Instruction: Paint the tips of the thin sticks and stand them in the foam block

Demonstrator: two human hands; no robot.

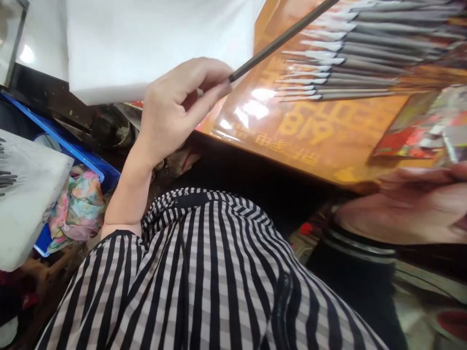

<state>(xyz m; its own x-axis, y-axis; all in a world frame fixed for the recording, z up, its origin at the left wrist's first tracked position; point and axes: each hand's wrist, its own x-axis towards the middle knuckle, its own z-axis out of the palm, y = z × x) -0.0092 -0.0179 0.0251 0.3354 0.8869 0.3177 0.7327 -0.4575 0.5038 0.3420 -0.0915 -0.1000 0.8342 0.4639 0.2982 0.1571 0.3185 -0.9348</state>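
Note:
My left hand [178, 104] pinches the near end of a slim dark stick [280, 41] between thumb and fingers. The stick slants up to the right over the table and leaves the top of the view, so its far end is hidden. At the right, my right hand [416, 206], in a dark sleeve, is beside the table edge with the palm partly turned up. Motion blurs its fingers and the frame cuts them off, so their hold is unclear. Beyond the stick lies a row of slim dark-handled tools [386, 53] with white pointed tips, resembling fine brushes.
A thick white block or pad [156, 43] rests at the table's left. The orange printed table cover [270, 131] is glossy. A colourful printed sheet [408, 131] lies to the right. At left are a blue bin [80, 155], a flowery cloth [82, 204] and a white slab [32, 204].

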